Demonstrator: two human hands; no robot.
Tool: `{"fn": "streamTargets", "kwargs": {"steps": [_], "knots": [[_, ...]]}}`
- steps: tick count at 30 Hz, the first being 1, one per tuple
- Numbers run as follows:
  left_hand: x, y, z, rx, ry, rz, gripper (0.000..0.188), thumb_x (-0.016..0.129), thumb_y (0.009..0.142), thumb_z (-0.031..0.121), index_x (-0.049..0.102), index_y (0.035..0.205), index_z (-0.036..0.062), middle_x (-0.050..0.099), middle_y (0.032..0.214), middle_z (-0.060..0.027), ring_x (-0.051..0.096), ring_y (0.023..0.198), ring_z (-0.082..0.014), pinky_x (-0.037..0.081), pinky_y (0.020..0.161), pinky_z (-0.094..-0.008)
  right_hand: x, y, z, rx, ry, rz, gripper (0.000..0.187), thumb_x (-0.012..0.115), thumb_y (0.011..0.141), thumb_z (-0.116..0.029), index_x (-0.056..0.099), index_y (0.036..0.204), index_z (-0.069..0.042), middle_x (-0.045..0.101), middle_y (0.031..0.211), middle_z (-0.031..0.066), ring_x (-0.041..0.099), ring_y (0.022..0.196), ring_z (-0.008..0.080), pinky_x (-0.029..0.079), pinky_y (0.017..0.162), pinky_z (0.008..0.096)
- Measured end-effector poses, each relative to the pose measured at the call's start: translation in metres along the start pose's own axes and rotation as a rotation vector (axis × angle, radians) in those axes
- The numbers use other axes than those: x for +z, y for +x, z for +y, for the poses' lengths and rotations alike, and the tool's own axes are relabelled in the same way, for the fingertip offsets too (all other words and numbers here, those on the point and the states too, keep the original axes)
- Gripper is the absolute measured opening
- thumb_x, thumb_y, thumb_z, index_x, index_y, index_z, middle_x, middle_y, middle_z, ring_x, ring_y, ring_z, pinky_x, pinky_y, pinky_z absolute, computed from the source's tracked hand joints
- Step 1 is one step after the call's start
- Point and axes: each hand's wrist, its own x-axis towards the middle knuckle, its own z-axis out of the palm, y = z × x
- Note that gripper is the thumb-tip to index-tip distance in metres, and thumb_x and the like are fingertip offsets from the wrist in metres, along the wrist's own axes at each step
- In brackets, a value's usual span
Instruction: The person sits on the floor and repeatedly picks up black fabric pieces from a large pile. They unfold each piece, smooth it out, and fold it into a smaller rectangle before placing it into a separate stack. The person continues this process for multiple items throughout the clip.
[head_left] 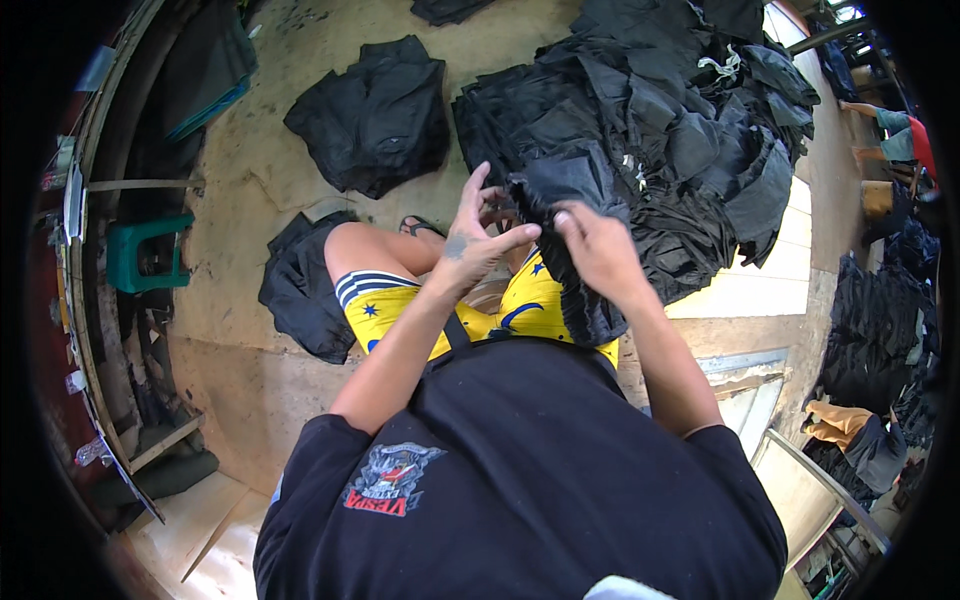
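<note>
Black garment piece [570, 250]: we see it held up in front of the person's chest, over the lap, hanging down across the yellow shorts [530, 305]; its top edge touches the big heap behind.
Right hand [598, 248]: we see it on the piece's upper right edge, fingers curled and pinching the cloth against the thumb.
Left hand [470, 245]: we see its fingers spread and pointing up, thumb stretched toward the cloth's left edge; whether the hidden fingertips grip it, we cannot tell.
Large heap of black garments [670, 130]: we see it just beyond the hands, on the floor.
Smaller black pile [375, 115]: lies to the left of the heap, apart from it.
Dark bundle [300, 290]: we see it beside the left thigh.
Green plastic stool [145, 255]: stands at far left, near the wall.
</note>
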Motion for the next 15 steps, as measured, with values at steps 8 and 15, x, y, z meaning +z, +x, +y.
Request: {"fn": "streamTargets", "kwargs": {"steps": [8,15], "knots": [[0.024,0.005,0.074,0.213,-0.076,0.123,0.077,0.074,0.089,0.002,0.045,0.16,0.004,0.056,0.14,-0.0122,0.06,0.12,-0.0184,0.052,0.104,-0.0314,-0.027,0.04,-0.016,0.113,0.576,0.073,0.035,0.054,0.114,-0.025,0.07,0.11,0.006,0.071,0.096,0.007,0.064,0.093,0.0174,0.05,0.088,0.0297],[0.029,-0.019,0.087,0.048,-0.145,0.227,0.081,0.08,0.096,0.025,0.039,0.163,0.0072,0.057,0.145,-0.0133,0.06,0.126,-0.0214,0.053,0.105,-0.0365,-0.024,0.043,-0.053,0.127,0.638,0.121,0.039,0.053,0.116,-0.028,0.071,0.121,0.007,0.074,0.107,0.0057,0.064,0.102,0.0116,0.051,0.095,0.0288]]}}
